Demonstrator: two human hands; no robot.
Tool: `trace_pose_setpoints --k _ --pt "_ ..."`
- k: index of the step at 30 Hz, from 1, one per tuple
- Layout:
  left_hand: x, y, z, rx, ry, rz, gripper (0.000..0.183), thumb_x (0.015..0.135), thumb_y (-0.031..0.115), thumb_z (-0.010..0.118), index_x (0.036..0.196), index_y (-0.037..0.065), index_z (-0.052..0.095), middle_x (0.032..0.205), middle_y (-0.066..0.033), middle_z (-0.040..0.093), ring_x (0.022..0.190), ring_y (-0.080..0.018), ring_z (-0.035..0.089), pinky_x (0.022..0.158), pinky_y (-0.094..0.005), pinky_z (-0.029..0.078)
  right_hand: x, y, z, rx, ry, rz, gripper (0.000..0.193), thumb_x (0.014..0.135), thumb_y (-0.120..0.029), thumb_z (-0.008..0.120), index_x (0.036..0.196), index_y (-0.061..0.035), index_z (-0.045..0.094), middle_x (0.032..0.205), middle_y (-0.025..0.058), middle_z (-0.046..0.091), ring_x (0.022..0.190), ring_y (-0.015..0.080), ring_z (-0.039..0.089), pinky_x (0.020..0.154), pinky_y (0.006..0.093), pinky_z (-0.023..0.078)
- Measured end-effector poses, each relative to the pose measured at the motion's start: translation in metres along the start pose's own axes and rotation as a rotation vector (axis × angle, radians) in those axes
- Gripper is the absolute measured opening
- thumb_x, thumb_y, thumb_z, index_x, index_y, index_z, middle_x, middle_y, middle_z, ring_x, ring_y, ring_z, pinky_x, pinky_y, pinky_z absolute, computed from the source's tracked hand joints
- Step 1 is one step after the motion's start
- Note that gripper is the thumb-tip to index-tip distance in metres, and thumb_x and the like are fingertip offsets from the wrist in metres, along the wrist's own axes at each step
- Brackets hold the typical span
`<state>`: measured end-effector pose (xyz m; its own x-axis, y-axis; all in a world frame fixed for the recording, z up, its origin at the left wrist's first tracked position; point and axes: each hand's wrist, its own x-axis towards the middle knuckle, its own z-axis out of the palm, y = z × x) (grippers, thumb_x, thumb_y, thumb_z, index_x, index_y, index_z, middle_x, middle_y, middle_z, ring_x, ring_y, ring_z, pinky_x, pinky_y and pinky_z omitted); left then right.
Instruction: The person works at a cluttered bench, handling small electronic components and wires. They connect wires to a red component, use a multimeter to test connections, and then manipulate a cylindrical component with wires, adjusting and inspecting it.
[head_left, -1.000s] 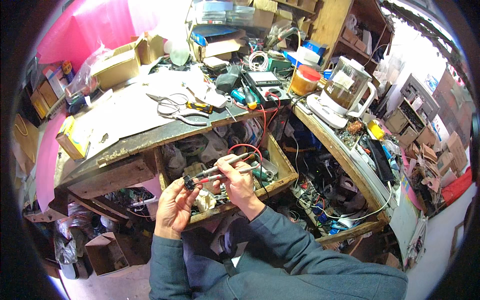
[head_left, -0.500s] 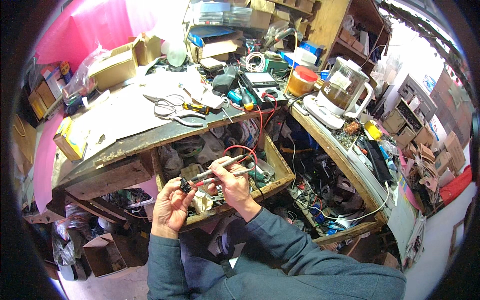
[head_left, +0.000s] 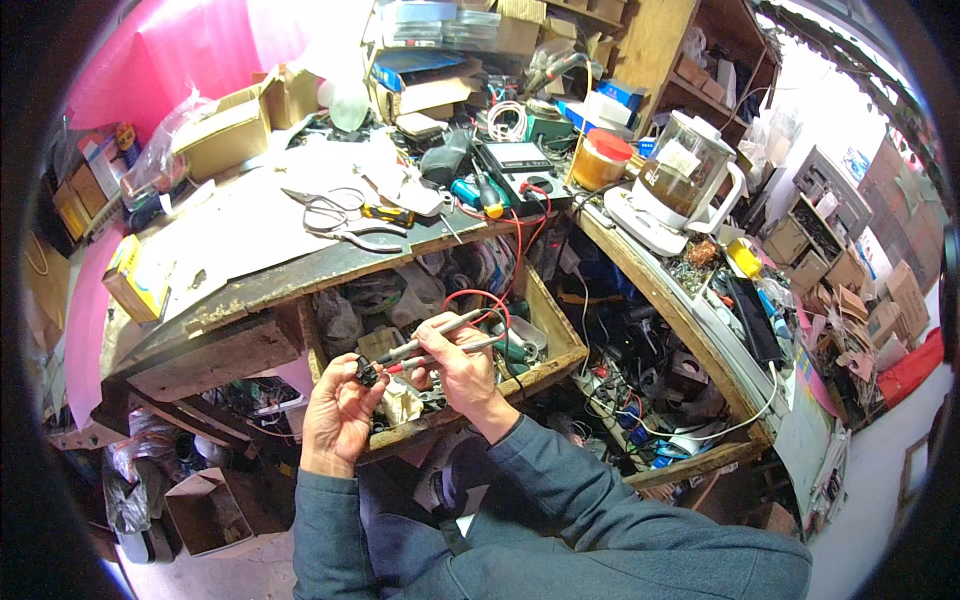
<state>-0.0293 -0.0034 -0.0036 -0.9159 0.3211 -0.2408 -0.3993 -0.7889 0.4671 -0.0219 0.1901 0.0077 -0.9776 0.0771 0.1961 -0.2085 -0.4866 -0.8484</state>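
Note:
Between the fingertips of my left hand [head_left: 338, 415] is a small black part [head_left: 366, 373], its exact kind too small to make out. My right hand [head_left: 460, 370] is closed around two grey test probes [head_left: 440, 338], held side by side like chopsticks. Their tips point left at the black part; whether they touch it I cannot tell. A red test lead [head_left: 478, 294] and a dark one curve up from the probes toward the multimeter [head_left: 522, 170] on the bench. Both hands are above the open drawer [head_left: 540, 368].
On the bench lie pliers [head_left: 366, 237], scissors [head_left: 330, 208] and a yellow-black screwdriver [head_left: 388, 214]. A glass kettle [head_left: 684, 172] and a red-lidded jar [head_left: 602, 160] stand to the right. Cluttered parts fill the drawer. An open cardboard box [head_left: 210, 515] sits on the floor.
The probe tips have drawn slightly back from the black part, which has turned a little in my left fingers. My right hand still grips both probes.

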Motion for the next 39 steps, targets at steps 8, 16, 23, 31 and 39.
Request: trace_pose_setpoints --k 8,16,23,31,39 --pt "0.001 -0.001 0.0 0.054 0.007 0.022 0.019 0.09 0.004 0.065 0.107 0.001 0.06 0.108 -0.0184 0.067 0.089 -0.0299 0.071 0.077 -0.0354 0.066 -0.001 -0.002 0.002 -0.035 -0.006 0.002 0.015 0.1 -0.019 0.065 0.099 -0.0042 0.062 0.081 0.006 0.068 0.059 0.0122 0.066 0.052 0.025 0.054" --pt "0.001 -0.002 -0.001 0.081 0.012 0.041 0.018 0.089 0.003 0.063 0.107 0.003 0.059 0.112 -0.0187 0.066 0.088 -0.0301 0.071 0.075 -0.035 0.067 -0.001 -0.001 0.001 -0.075 -0.02 0.006 0.015 0.1 -0.019 0.065 0.098 -0.0039 0.062 0.08 0.0056 0.068 0.059 0.0117 0.065 0.051 0.0246 0.053" --pt "-0.001 -0.003 0.001 0.086 0.02 0.052 0.016 0.091 0.006 0.066 0.105 0.002 0.06 0.11 -0.0176 0.066 0.087 -0.029 0.071 0.074 -0.034 0.067 -0.002 0.0 0.001 -0.051 -0.021 0.003 0.015 0.1 -0.019 0.064 0.098 -0.0044 0.062 0.081 0.0053 0.068 0.059 0.011 0.065 0.051 0.0239 0.052" --pt "0.005 -0.005 -0.002 0.088 0.021 0.064 0.018 0.093 0.009 0.068 0.107 -0.002 0.063 0.104 -0.0129 0.07 0.09 -0.0229 0.072 0.075 -0.0311 0.066 0.001 -0.003 0.0 -0.073 -0.005 -0.012 0.015 0.1 -0.02 0.064 0.098 -0.0049 0.062 0.082 0.0052 0.068 0.06 0.0106 0.064 0.051 0.0238 0.052" --pt "0.016 -0.009 -0.021 0.134 -0.091 0.083 0.019 0.099 0.011 0.061 0.111 -0.004 0.063 0.113 -0.0129 0.07 0.107 -0.0233 0.068 0.1 -0.0371 0.057 -0.001 -0.003 0.002 -0.203 0.046 -0.057 0.01 0.1 -0.014 0.062 0.097 -0.0042 0.063 0.081 0.0065 0.067 0.063 0.013 0.066 0.055 0.0271 0.055"
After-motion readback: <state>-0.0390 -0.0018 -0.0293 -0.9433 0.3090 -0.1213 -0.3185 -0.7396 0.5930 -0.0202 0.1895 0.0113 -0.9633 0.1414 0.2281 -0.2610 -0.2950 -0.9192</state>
